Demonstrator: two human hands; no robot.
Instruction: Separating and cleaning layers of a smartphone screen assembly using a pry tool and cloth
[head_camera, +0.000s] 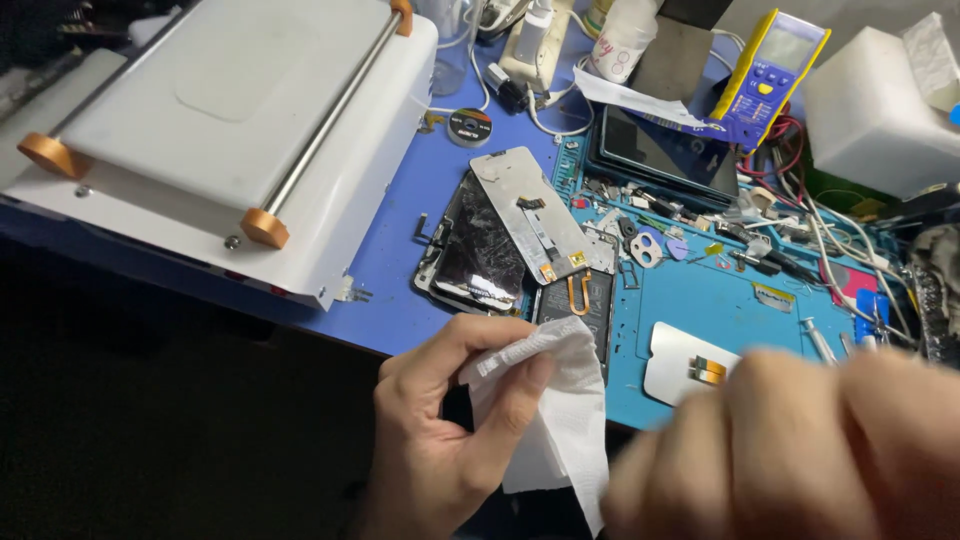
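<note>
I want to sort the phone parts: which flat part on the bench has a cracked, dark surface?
The cracked screen, dark and glossy, lies left of centre under the pale grey panel. The white plate on the blue mat shows no cracks.

A blue-topped bench (400, 290) is carrying the clutter. A white flat-topped machine (230, 130) with copper-coloured knobs is sitting at its left end. A teal work mat (700, 300) is lying to the right, beside a cracked phone screen (480, 250) and a grey metal phone frame (530, 215). A yellow multimeter (765, 75) and a white block (875, 110) are resting at the far right.
</note>
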